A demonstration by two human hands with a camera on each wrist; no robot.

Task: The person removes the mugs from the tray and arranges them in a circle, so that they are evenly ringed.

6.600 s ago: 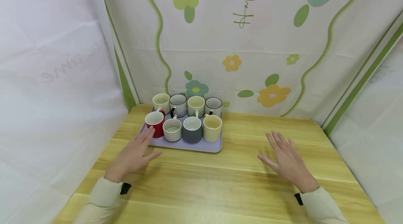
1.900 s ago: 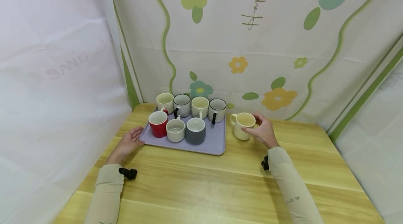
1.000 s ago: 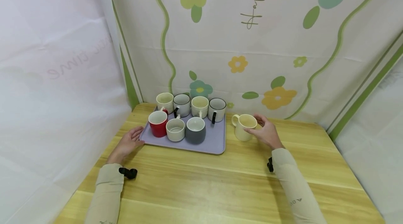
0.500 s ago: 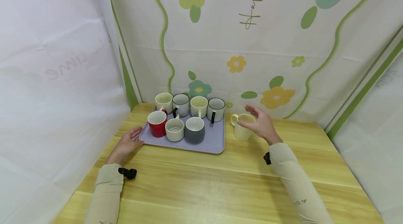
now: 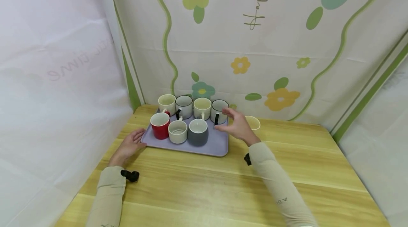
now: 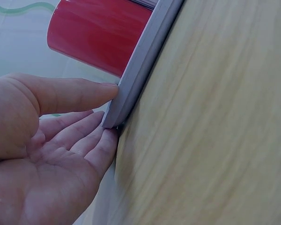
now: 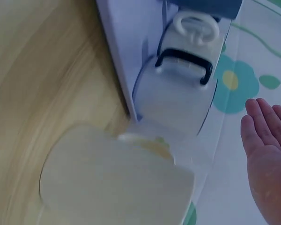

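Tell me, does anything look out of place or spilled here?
One cream mug looks like the odd one out: it stands on the table, while seven other mugs share the lilac tray. No spill or damage shows.

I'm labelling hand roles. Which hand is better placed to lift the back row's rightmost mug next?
Likely the right hand: it is open, holds nothing and hovers near that mug. The left hand is farther off, holding the tray at its near left corner.
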